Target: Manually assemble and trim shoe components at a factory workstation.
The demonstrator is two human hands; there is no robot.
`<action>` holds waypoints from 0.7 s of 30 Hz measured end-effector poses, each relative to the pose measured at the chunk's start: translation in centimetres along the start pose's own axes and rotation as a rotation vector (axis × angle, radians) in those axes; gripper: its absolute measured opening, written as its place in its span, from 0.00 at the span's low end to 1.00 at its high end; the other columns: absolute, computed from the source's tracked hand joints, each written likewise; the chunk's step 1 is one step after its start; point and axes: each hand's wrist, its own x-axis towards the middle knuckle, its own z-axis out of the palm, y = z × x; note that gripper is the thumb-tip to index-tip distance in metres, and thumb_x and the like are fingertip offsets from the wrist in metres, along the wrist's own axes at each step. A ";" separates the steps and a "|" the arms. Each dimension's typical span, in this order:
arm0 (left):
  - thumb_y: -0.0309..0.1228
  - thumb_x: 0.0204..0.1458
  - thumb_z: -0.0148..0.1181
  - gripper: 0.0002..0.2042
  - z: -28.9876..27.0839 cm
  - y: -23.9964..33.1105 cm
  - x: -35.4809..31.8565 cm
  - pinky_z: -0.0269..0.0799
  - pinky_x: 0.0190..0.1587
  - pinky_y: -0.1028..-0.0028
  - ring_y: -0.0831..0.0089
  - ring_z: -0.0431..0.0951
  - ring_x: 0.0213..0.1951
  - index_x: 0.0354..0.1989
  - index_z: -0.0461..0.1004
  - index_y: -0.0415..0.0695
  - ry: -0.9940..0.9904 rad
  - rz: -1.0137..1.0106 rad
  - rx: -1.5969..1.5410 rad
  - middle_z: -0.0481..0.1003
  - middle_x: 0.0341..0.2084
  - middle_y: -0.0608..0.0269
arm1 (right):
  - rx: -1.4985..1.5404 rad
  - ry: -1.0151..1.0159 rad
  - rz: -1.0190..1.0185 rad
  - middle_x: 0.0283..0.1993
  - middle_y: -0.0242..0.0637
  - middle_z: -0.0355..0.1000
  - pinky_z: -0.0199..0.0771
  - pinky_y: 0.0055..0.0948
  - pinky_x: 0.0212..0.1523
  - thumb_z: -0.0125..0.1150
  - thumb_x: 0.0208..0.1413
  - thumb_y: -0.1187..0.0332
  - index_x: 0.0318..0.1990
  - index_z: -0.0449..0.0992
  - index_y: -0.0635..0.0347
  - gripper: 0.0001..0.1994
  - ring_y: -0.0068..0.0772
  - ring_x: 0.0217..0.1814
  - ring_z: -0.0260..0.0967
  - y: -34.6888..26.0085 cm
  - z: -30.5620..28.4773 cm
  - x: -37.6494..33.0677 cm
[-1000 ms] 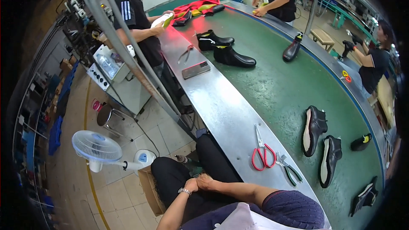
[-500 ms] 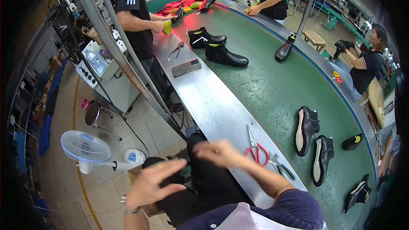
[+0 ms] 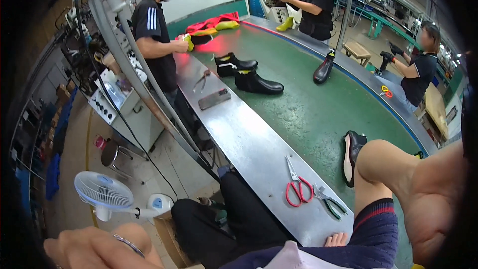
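Note:
My left hand (image 3: 84,249) is raised at the lower left edge, close to view, with a silver bracelet (image 3: 130,245) on its wrist. Its fingers are cut off, and I see nothing held. My right arm bends up sharply from a navy knitted sleeve (image 3: 378,224) with red stripes. Very near view at the right edge looms my right hand (image 3: 429,219); its fingers do not show. Red-handled scissors (image 3: 298,189) and pliers with dark green grips (image 3: 329,203) lie on the metal table edge. Fingertips (image 3: 337,239) rest nearby; whose they are, I cannot tell.
A curved green belt (image 3: 303,114) carries black ankle boots (image 3: 259,84), another boot (image 3: 324,68) and an upper with a pale sole (image 3: 351,157). A phone (image 3: 215,99) and pincers (image 3: 202,81) lie on the metal edge. Three people work around. A fan (image 3: 103,190) stands left.
Both my hands have moved from before my lap up toward me, left to the lower left, right to the right edge. The far co-worker has drawn back from the belt.

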 end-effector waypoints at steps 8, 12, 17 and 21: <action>0.38 0.58 0.51 0.15 2.8 -1.1 0.8 0.68 0.54 0.59 0.70 0.74 0.43 0.52 0.69 0.47 0.179 0.153 -0.031 0.74 0.44 0.57 | 0.055 -0.125 -0.224 0.59 0.53 0.63 0.60 0.48 0.59 0.54 0.54 0.44 0.61 0.64 0.61 0.34 0.54 0.58 0.64 -3.0 -3.2 4.7; 0.38 0.58 0.50 0.16 3.6 -2.6 0.8 0.67 0.55 0.59 0.70 0.74 0.43 0.53 0.68 0.47 0.263 0.177 -0.068 0.74 0.44 0.57 | 0.088 -0.219 -0.287 0.59 0.53 0.64 0.61 0.48 0.58 0.55 0.54 0.45 0.60 0.65 0.61 0.33 0.54 0.57 0.64 -4.4 -5.6 7.3; 0.39 0.58 0.50 0.17 3.1 -2.5 1.0 0.66 0.55 0.59 0.70 0.74 0.44 0.53 0.67 0.47 0.326 0.182 -0.002 0.74 0.44 0.58 | 0.174 -0.231 -0.326 0.58 0.52 0.64 0.61 0.47 0.58 0.55 0.54 0.46 0.60 0.65 0.60 0.33 0.53 0.57 0.64 -4.1 -4.5 8.2; 0.40 0.58 0.50 0.17 2.3 -2.5 0.4 0.65 0.56 0.59 0.70 0.73 0.44 0.54 0.67 0.48 0.304 0.138 0.037 0.74 0.44 0.58 | 0.211 -0.231 -0.276 0.58 0.52 0.64 0.62 0.46 0.57 0.55 0.54 0.46 0.60 0.65 0.60 0.32 0.52 0.56 0.65 -4.1 -5.2 8.1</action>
